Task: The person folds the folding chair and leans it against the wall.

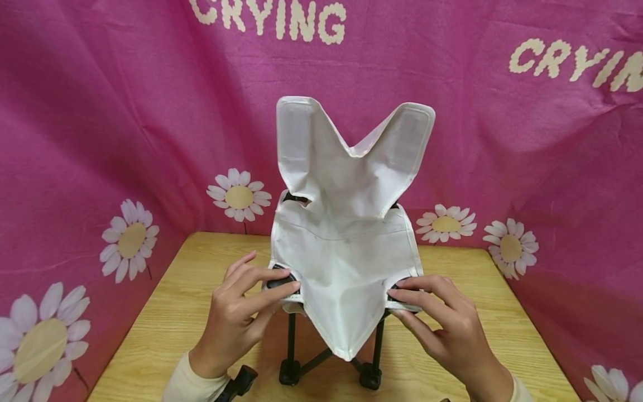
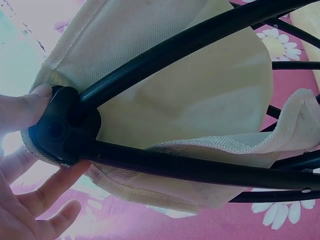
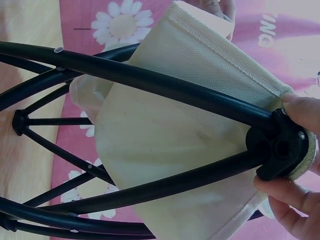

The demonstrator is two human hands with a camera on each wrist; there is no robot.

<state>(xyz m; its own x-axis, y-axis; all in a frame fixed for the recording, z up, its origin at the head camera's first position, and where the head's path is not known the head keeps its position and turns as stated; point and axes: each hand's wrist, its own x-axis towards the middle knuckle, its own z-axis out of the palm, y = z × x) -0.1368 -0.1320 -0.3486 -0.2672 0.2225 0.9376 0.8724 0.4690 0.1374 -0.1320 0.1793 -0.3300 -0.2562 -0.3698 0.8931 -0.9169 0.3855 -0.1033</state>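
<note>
A small folding chair stands on the wooden table (image 1: 171, 312): a white fabric seat (image 1: 341, 234) on a black rod frame (image 1: 291, 346). My left hand (image 1: 241, 312) pinches the seat's front-left corner over a black frame cap (image 1: 281, 282). In the left wrist view the thumb and fingers (image 2: 30, 107) hold that black cap (image 2: 60, 130) with the fabric (image 2: 200, 95) above it. My right hand (image 1: 442, 318) pinches the front-right corner. Seen from the right wrist, its fingers (image 3: 300, 107) clasp the black cap (image 3: 280, 147) and the fabric (image 3: 170, 140) edge.
A pink cloth (image 1: 100, 111) printed with daisies and the word CRYING hangs behind and to both sides of the table. The chair's black feet (image 1: 370, 377) rest near the table's front. A black wrist-camera mount (image 1: 241, 382) shows by my left sleeve.
</note>
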